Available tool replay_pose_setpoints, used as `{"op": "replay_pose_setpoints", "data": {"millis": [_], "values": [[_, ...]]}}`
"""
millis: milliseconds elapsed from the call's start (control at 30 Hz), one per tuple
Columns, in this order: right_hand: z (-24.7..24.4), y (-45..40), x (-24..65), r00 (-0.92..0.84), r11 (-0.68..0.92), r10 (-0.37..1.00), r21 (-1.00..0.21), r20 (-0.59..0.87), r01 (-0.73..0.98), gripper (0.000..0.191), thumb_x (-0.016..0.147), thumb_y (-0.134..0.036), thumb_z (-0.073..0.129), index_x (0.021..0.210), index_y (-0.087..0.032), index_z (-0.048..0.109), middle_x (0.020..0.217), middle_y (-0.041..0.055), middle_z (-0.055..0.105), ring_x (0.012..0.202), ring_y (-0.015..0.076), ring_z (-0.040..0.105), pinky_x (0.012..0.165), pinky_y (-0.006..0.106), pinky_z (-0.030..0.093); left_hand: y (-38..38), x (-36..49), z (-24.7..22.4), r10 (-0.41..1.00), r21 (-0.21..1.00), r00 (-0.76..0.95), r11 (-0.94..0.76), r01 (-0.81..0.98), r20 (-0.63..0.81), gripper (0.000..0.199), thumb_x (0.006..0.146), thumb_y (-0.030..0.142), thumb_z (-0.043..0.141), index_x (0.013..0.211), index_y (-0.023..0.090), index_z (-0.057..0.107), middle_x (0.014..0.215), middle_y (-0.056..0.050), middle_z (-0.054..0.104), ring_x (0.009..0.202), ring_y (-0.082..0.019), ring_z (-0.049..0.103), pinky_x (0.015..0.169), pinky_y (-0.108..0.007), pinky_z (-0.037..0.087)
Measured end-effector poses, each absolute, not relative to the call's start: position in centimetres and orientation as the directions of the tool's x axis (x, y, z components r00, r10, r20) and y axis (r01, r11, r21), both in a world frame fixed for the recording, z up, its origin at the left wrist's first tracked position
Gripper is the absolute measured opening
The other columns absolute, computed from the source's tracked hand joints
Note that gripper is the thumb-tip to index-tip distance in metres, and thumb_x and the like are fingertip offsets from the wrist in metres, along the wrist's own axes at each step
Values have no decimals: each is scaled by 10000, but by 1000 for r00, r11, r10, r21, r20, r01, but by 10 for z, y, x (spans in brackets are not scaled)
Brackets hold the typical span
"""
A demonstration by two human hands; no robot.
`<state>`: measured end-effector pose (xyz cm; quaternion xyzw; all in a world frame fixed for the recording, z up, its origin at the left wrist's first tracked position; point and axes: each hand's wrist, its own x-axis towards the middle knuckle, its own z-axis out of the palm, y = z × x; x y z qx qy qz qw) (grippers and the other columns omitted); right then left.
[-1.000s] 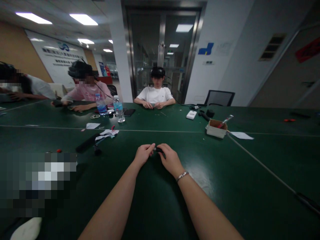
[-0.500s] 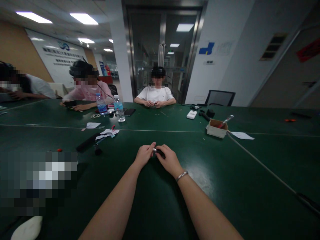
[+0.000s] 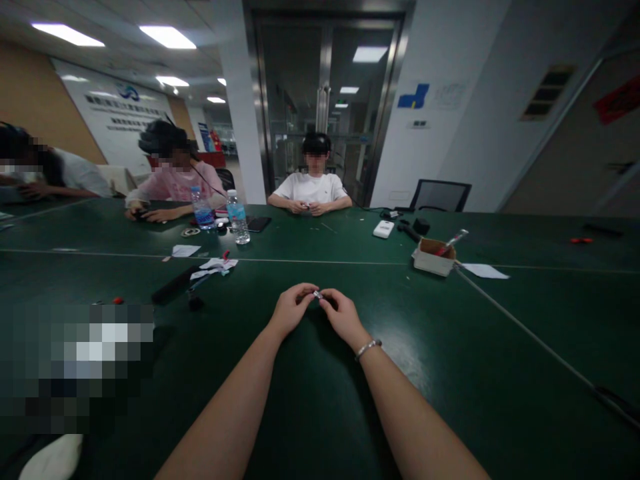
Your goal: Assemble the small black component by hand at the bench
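Above the dark green table (image 3: 320, 373), my left hand (image 3: 291, 311) and my right hand (image 3: 344, 316) meet fingertip to fingertip. Pinched between them is a small silver object (image 3: 317, 295) with a bit of dark colour; its kind is too small to make out. Thumb and fingers of each hand are closed on it from either side, and the fingers hide part of it. A silver bracelet (image 3: 369, 349) circles my right wrist.
A small cardboard box (image 3: 434, 265) holding tools stands right of my hands, near a white device (image 3: 383, 229). To the left are crumpled papers (image 3: 216, 267), a black cylinder (image 3: 175, 285) and two water bottles (image 3: 239, 219). Several people sit across the table.
The object has turned between my fingers: its black part, visible before under my right hand, is now mostly hidden and silver shows. My left thumb has come down.
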<state>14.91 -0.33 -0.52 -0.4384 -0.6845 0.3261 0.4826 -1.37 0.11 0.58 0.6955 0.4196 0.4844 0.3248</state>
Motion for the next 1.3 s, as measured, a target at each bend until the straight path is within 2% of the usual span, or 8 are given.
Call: {"op": "replay_pose_setpoints", "data": {"millis": [200,367,633,833,1067,1300], "values": [[-5,-4,149,-149,417,909,-844,390,337,179,799,-241,574,950,-196,657,909,49,684,881,194,623,819,338,485,4,-15,2,910,873,172,-411,264,377,195,813,267,568,957,205,683,947,-47,701,893,-186,646,842,-315,489],[-2,-7,150,-162,451,891,-789,424,416,176,803,-221,581,960,-191,653,965,61,679,901,193,615,846,352,470,2,-16,3,932,889,168,-358,286,321,207,807,331,572,928,200,676,860,-38,698,804,-178,643,748,-291,489],[3,-11,148,-179,514,852,-718,492,469,236,773,-149,609,1004,-189,641,997,66,657,929,184,599,869,341,461,-1,-15,7,944,854,123,-331,402,308,284,811,450,535,805,193,656,719,-9,645,671,-149,579,629,-258,427],[6,-13,147,-191,551,823,-670,535,498,193,779,-142,605,960,-188,655,926,56,618,873,180,583,823,338,474,-6,-14,11,947,787,75,-302,538,312,363,832,509,474,709,190,597,623,31,551,593,-119,497,566,-234,343],[4,-14,146,-218,568,817,-678,534,466,284,804,-108,518,1047,-205,626,1012,61,556,900,170,564,804,320,495,-7,-14,14,962,723,13,-214,657,273,445,867,513,381,622,183,550,579,20,522,556,-122,459,542,-245,280],[8,-17,146,-218,551,829,-688,514,473,255,751,-81,556,971,-204,594,998,44,509,890,166,548,810,327,492,-9,-14,16,963,723,26,-218,656,267,517,873,551,349,589,180,570,555,10,528,533,-132,470,538,-259,280]]}}
